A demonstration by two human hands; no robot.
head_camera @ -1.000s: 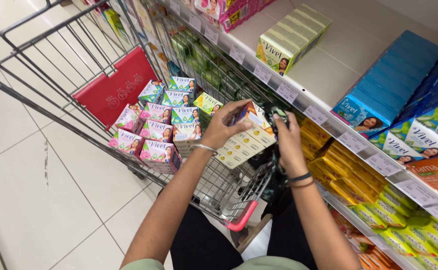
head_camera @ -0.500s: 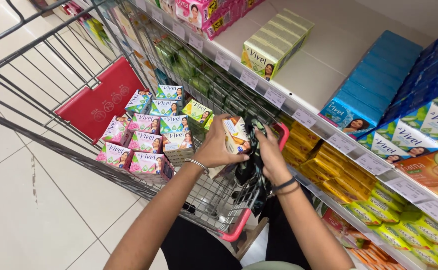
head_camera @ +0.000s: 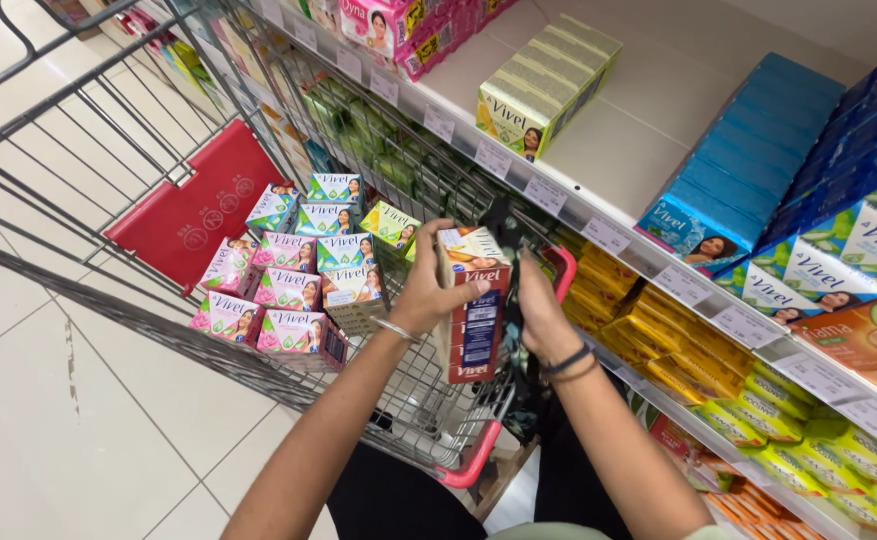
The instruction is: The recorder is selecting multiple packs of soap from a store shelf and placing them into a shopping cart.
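We hold a tall soap multipack [head_camera: 471, 305] upright over the near end of a wire shopping cart [head_camera: 109, 290]. Our left hand [head_camera: 429, 290] wraps its left side, thumb across the front and fingers [head_camera: 437, 240] curled over the top edge, closed firmly on the pack. Our right hand [head_camera: 539, 310] presses against the pack's right side; whether its fingers grip the pack or only steady it we cannot tell, as they sit behind the pack and a dark object there. A bangle rings the left wrist, dark bands the right. In the cart, well left of the pack, lie rows of pink and teal soap boxes [head_camera: 299, 275] beside a red child-seat flap [head_camera: 204, 205]. To the right, store shelves [head_camera: 599, 235] carry yellow, green, blue and orange soap cartons.
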